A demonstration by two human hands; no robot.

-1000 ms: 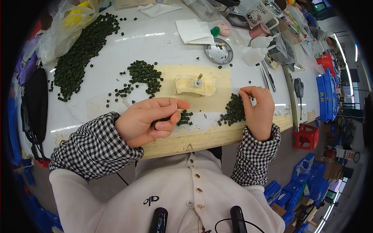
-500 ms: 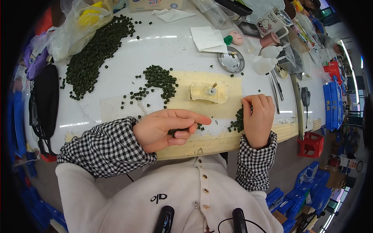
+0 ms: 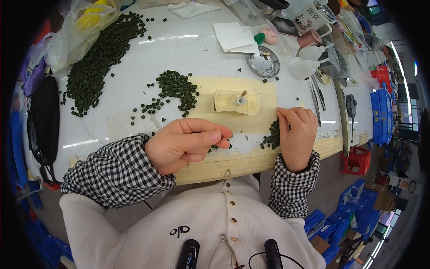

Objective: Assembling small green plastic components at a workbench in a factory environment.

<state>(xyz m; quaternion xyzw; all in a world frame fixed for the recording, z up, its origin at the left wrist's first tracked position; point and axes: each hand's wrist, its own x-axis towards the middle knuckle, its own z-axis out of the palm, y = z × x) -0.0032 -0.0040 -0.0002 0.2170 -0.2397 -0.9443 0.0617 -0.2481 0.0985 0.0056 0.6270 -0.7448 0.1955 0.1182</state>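
My left hand [image 3: 183,142] hovers over the near edge of the table, thumb pressed to the bent index finger in a pinch. Whatever is between those fingertips is too small to make out. A few small dark green pieces [image 3: 226,144] lie just past its fingers. My right hand [image 3: 298,134] is closed with thumb and index tips together; what they hold, if anything, is hidden. Beside it sits a little heap of dark green pieces [image 3: 270,138]. Beyond both hands stands a block wrapped in cream tape [image 3: 226,103], with a short white peg [image 3: 241,101] on top.
A larger dark green heap [image 3: 96,67] spreads at the far left, with a smaller one [image 3: 172,85] nearer the middle. A round metal dish [image 3: 263,67], white squeeze bottles [image 3: 304,68], tweezers [image 3: 315,96] and a mug [image 3: 309,20] are at the right. A plastic bag [image 3: 74,40] lies far left.
My left index finger has bent from nearly straight, and its tip now meets the thumb. My right hand keeps its pinch. The table has shifted slightly left and up in view.
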